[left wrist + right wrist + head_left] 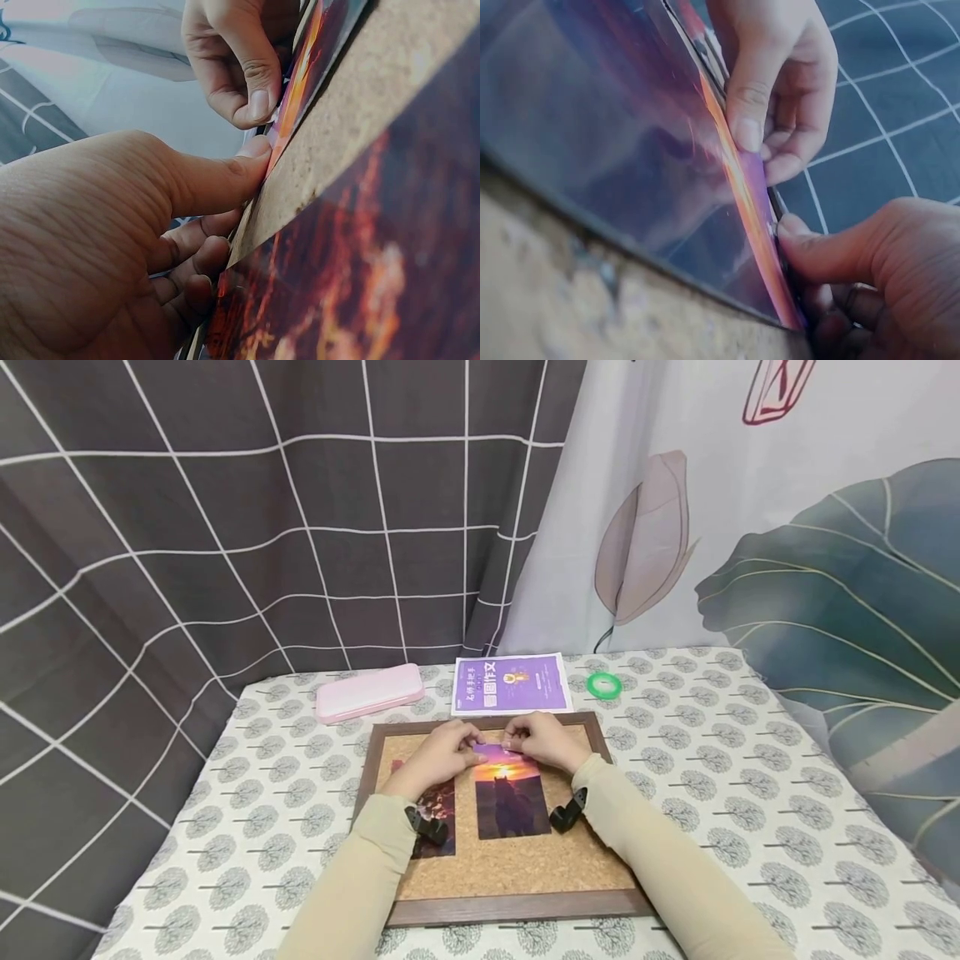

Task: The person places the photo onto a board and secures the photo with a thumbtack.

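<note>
A sunset photo with a dark horse-like silhouette [512, 806] lies on a framed cork board [480, 872]. My left hand [442, 756] pinches the photo's top edge near its left corner, thumb on the printed face, as the right wrist view shows. At the same edge, further right, my right hand [546, 739] has its thumb and forefinger drawn together on the photo. A pale speck shows by that thumb, too small to identify. On the board's left part lies a second, dark red photo [330, 300], partly hidden by my left wrist in the head view.
Behind the board lie a pink case [370, 692], a purple booklet [512, 683] and a green ring like a tape roll [603, 686]. A tree-patterned cloth [720, 777] covers the table. Curtains [337, 527] hang along the back and left.
</note>
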`<action>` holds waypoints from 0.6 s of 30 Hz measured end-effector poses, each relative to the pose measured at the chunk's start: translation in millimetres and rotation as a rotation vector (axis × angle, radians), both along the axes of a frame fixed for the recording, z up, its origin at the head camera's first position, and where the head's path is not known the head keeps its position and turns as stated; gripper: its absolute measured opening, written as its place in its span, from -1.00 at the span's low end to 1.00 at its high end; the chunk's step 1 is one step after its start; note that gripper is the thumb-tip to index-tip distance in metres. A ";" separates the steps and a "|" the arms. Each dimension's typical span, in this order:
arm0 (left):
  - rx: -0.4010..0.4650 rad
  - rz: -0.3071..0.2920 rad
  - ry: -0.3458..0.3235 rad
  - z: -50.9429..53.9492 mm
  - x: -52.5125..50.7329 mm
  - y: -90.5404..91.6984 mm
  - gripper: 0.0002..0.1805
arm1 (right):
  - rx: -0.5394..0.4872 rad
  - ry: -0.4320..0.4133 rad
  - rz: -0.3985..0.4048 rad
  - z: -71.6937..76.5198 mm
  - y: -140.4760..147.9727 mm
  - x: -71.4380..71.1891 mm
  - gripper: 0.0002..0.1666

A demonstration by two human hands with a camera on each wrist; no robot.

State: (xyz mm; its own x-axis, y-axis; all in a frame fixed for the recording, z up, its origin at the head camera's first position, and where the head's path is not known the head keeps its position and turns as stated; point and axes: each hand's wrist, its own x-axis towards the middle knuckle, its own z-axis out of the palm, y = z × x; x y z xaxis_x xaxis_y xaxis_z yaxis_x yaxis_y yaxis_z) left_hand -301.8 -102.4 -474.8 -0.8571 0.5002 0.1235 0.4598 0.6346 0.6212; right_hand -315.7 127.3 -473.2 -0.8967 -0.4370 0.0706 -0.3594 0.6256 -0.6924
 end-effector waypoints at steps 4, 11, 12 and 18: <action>-0.009 0.007 -0.012 -0.4 0.5 0.1 -0.79 | -0.017 0.002 0.027 -3.4 2.7 -1.8 -0.94; -0.003 0.005 -0.005 -0.3 1.0 -0.1 -0.80 | -0.070 0.022 0.082 -5.0 7.0 -2.4 -0.95; -0.002 0.003 -0.005 -0.1 1.2 -0.1 -0.79 | -0.075 0.023 0.086 -4.5 7.2 -1.9 -0.95; -0.007 0.005 -0.005 0.5 1.6 0.7 -0.79 | -0.076 0.022 0.078 -4.6 8.3 -1.0 -0.94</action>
State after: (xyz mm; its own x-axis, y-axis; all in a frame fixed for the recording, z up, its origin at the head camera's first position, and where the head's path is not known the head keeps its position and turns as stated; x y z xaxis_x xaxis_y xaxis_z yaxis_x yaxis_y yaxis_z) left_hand -300.2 -101.7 -474.3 -0.8601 0.4969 0.1151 0.4534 0.6414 0.6189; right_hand -316.7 135.7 -477.9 -0.8581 -0.4978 0.1259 -0.4208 0.5410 -0.7282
